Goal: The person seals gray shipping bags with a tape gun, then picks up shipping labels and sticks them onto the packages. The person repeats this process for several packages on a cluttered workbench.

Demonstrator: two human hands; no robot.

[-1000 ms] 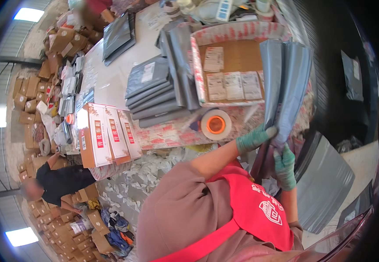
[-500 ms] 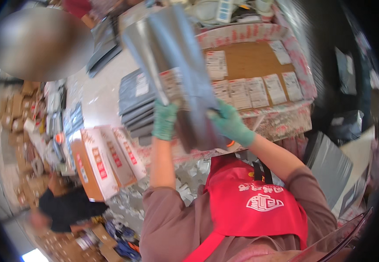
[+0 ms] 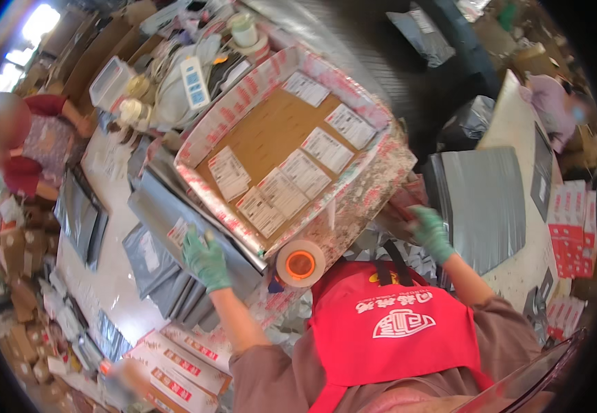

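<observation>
My left hand [image 3: 205, 260], in a green glove, lies with its fingers extended on a long grey plastic mailer bag [image 3: 168, 199] near its white label [image 3: 178, 233]. This bag rests on a pile of grey mailers [image 3: 150, 258], against the near-left side of a shallow box. My right hand [image 3: 432, 235], gloved in green too, reaches to the right of the box, its fingers loosely stretched beside dull red packets [image 3: 402, 206]. Whether the fingertips touch the packets is hard to see. A roll of clear tape [image 3: 300, 263] with an orange core sits at the box's near corner.
The shallow box [image 3: 233, 227] holds several printed labels on brown cardboard. Grey mailers [image 3: 484, 206] are stacked at right. White-and-red cartons [image 3: 181, 365] stand at lower left. A dark conveyor [image 3: 343, 62] runs behind the box. Co-workers are at far left and far right.
The grey mailer, held up between both hands before, now lies on the pile at left. My right hand has let go and moved right to the red packets; the view has turned right.
</observation>
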